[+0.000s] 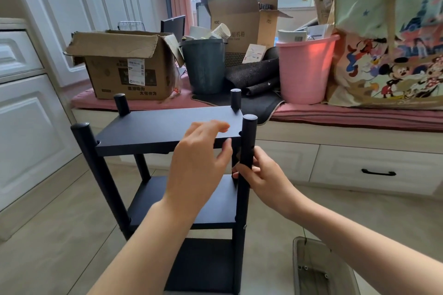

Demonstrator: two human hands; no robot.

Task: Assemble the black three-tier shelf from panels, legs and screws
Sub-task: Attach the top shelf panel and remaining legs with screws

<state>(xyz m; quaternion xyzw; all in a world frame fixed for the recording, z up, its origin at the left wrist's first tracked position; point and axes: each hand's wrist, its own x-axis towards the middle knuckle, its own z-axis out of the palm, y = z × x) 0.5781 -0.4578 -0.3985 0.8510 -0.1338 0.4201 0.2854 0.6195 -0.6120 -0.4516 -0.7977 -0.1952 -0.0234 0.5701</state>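
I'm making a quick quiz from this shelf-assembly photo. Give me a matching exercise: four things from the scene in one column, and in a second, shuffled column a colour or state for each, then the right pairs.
Column one:
1. right hand
2. left hand
3. bucket beside the cartoon bag
4. box on the left of the window seat

Column two:
A. pink
B. flaps open
C. grips the near right leg
D. holds the front edge of the top panel

Pairs: 1-C, 2-D, 3-A, 4-B
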